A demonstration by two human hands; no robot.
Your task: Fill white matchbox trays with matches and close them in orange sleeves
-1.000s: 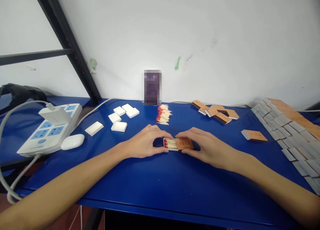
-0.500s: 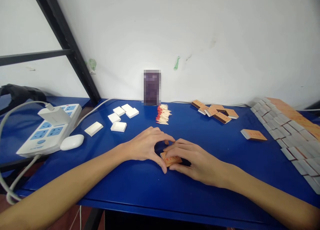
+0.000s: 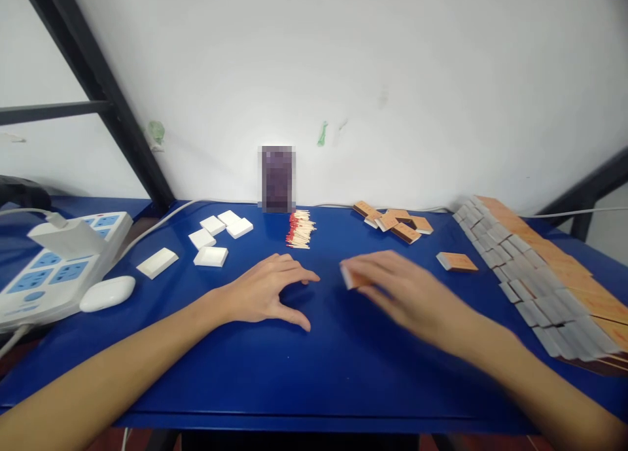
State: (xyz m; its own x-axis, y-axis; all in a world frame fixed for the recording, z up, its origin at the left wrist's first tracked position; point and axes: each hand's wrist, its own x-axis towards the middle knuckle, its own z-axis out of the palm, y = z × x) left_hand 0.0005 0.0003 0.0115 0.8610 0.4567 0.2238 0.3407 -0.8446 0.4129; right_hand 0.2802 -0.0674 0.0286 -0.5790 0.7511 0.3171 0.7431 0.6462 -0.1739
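My right hand (image 3: 392, 287) is blurred by motion above the blue table (image 3: 314, 366) and holds a closed orange matchbox (image 3: 354, 279) in its fingers. To its left, my left hand (image 3: 267, 292) rests on the table with fingers spread and holds nothing. A pile of loose red-tipped matches (image 3: 300, 229) lies behind the hands near the wall. Several white inner trays (image 3: 212, 239) lie to the back left.
Orange matchbox sleeves (image 3: 392, 218) are scattered at the back right, with a single box (image 3: 456, 262) closer in. Rows of stacked matchboxes (image 3: 540, 268) fill the right side. A white power strip (image 3: 44, 268) and a white earbud case (image 3: 106, 293) lie at the left.
The matchbox tray was pushed shut. My right hand has lifted the closed box and moved right with it. My left hand has let go and opened. The camera has turned right.
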